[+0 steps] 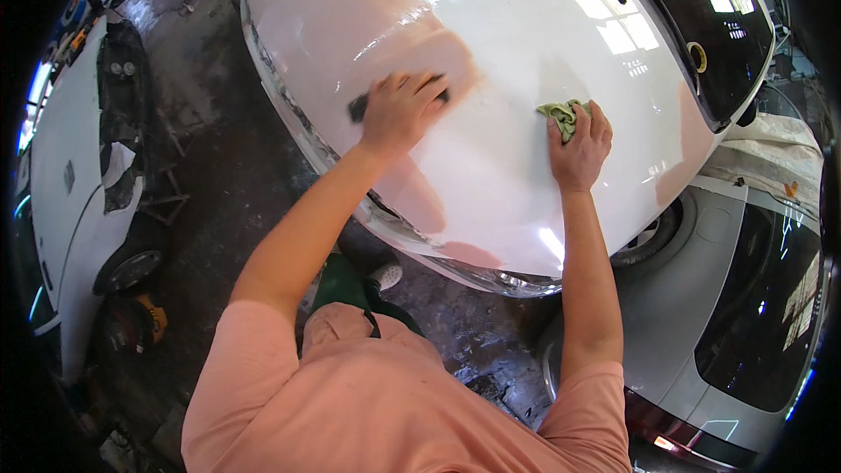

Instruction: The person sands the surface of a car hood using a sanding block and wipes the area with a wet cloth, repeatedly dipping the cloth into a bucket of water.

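Note:
A white car hood (512, 184) with broad pinkish filler patches (420, 197) spreads out in front of me. Its surface looks wet and shiny near the far left patch. My left hand (399, 114) is closed over a dark sanding block (358, 108), pressed onto a pinkish area at the hood's left half. Both ends of the block stick out past my fingers; its underside is hidden. Farther right, my right hand (582, 147) grips a crumpled green cloth (561, 114) resting on the white paint.
At the left stands a white car (66, 184) with its front end stripped. A grey car (674, 298) is close on my right. A yellow tape roll (697, 57) lies by the windshield. The dark floor (236, 123) is stained.

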Demonstrator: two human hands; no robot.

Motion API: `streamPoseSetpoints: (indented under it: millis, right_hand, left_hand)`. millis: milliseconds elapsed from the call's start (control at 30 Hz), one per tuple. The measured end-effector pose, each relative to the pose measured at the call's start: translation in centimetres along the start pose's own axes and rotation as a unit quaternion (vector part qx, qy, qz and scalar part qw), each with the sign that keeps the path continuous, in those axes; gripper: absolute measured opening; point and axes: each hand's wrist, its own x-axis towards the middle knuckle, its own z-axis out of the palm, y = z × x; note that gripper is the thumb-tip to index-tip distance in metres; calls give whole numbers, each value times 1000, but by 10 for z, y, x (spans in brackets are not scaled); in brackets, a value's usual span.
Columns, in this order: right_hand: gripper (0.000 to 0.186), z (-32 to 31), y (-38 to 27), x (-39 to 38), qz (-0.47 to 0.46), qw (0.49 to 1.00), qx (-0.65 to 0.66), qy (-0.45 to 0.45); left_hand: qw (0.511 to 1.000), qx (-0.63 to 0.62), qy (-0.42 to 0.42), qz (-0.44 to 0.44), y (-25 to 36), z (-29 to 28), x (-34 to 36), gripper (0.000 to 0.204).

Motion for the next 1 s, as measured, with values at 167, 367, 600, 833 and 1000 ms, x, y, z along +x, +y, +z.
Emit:
streamPoseSetpoints:
  millis: [167,367,600,833,1000]
  right_hand:
    - [53,2,-3,2,-4,1000,-7,-9]
    - [52,-1,0,-2,-2,1000,-7,4]
    - [51,3,0,1,-8,1000,-14,-3]
    - [51,1,0,1,-15,1000,-9,6]
    - [51,4,-1,3,-17,1000,1,7]
  left_hand:
    - [998,-54,-29,34,-4,8,41,41]
    - [999,-29,-24,-5,-10,-8,-26,35]
    - [999,-31,-11,-16,-10,0,27,37]
    - [999,-26,2,-45,-23,-1,20,37]
    - [999,-36,5,-37,-31,0,36,39]
